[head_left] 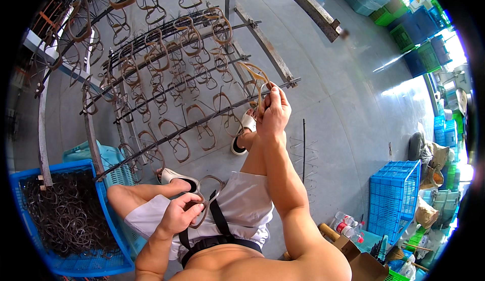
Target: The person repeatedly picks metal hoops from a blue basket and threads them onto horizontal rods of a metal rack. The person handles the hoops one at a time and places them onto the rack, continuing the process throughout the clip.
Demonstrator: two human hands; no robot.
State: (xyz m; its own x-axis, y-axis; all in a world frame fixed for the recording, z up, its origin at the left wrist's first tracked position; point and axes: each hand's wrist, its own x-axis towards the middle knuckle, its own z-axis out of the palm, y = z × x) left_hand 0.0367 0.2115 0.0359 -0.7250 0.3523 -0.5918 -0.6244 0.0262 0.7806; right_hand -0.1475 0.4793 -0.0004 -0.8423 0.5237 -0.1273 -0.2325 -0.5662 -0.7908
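My right hand [273, 110] is closed on a tan glasses frame [251, 69] at the right end of the nearest dark rack bar [214, 115]. Its thumb and fingers pinch the frame close to the bar's tip; the exact contact is hidden. Near my lap, my left hand [183, 214] is closed around a brown glasses frame [215, 181], whose rim sticks up past the fingers. Along the nearest bar hang several brown glasses frames [201, 127], apart from one another. More frames [156, 53] hang in rows on the bars behind.
A blue crate [113, 230] heaped with dark brown frames [70, 213] stands at my left, beside a teal basket [108, 154]. A thin rod with wire hooks [304, 149] lies on the floor at right. Further right are a blue crate [394, 200] and plastic bottles [348, 224].
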